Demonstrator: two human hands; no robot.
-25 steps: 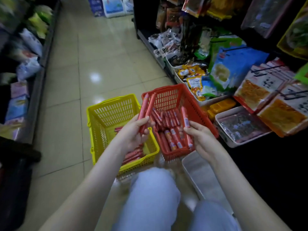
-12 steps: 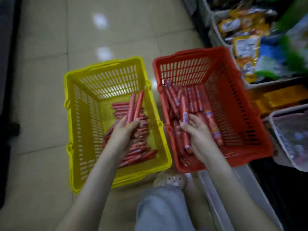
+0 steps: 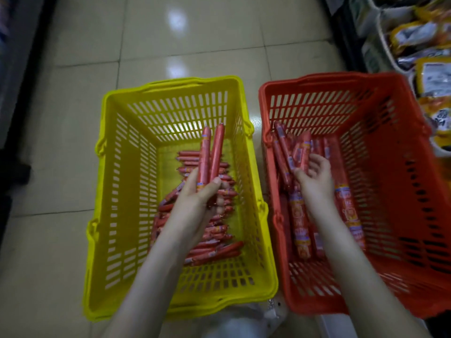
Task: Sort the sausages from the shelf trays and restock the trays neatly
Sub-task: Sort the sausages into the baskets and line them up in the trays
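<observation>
Yellow basket point(image 3: 170, 84) stands on the tiled floor point(image 3: 195, 32); all places below are taken from it.

Inside it, on the bottom toward the right wall: a pile of thin sausages point(image 3: 214, 247), most lying crosswise, loosely stacked.

Left hand point(image 3: 195, 198) is over the middle of the yellow basket, above that pile. Fingers and thumb are curled round the lower ends of two thin sausages point(image 3: 211, 154). These stand side by side, tips pointing toward the basket's far wall.

Just right of the yellow basket, rims close together: a red basket point(image 3: 317, 78). In the half nearer the yellow one, thicker labelled sausages point(image 3: 300, 228) lie mostly lengthwise.

Right hand point(image 3: 314, 181) is down inside the red basket. Its fingers are curled round the lower part of one labelled sausage point(image 3: 305, 147), thumb alongside; the grip is partly hidden.

Farther right, beyond the red basket: shelf trays point(image 3: 382, 32) holding yellow packets point(image 3: 412, 35), blurred.

At the yellow basket's near edge: a pale trouser knee point(image 3: 234, 328).
</observation>
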